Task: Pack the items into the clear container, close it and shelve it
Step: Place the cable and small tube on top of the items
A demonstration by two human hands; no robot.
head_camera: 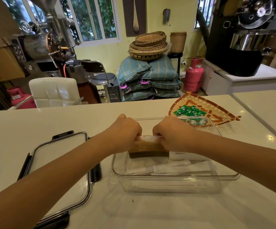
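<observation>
Both hands are over the clear container [175, 176], which sits open on the white surface [134, 212], right in front of the person. The left hand [125, 131] and the right hand [170, 134] share one bundle of brown packets [148, 148], each gripping an end, fingers curled tight around it with a white strip showing between the knuckles. The bundle hangs just inside the container, over its far half, its lower edge down among the walls; whether it touches the bottom, hard to say.

Lying flat in the container's near half are white paper sachets [170, 169], several of them, overlapping. The lid [58, 172], clear with black latches, lies flat on the surface just left of the container, not on it.

Beyond the container's far right corner is a woven tray [216, 113] on the surface, holding a heap of green packets [190, 111]; a few of them are seen through the container's clear far wall. Past the surface, a white chair [54, 91] and stacked sacks [148, 80] with baskets [148, 45] on top.
</observation>
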